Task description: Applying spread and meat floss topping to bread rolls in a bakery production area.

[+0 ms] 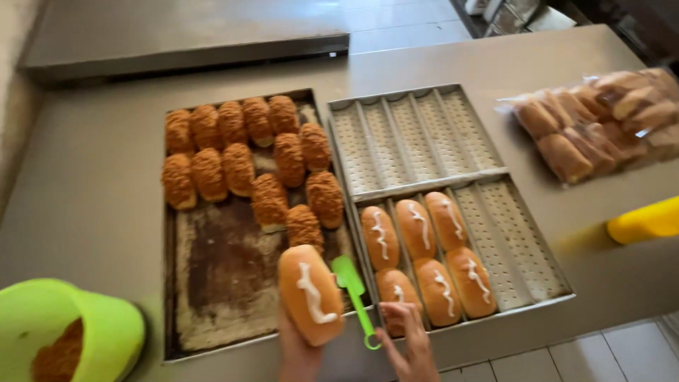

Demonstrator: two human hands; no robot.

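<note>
Head view: left hand [300,346] grips bun [310,293] with white cream stripe, held over crumb tray [212,283]. Right hand [404,346] open, fingers [396,311] touching bun in ridged tray [523,276] — green spatula [353,293] just beside. Best keep held bun level, cream side up — squeeze softly. Green bowl [106,318] of crumbs sits left on tabletop [92,184].
</note>
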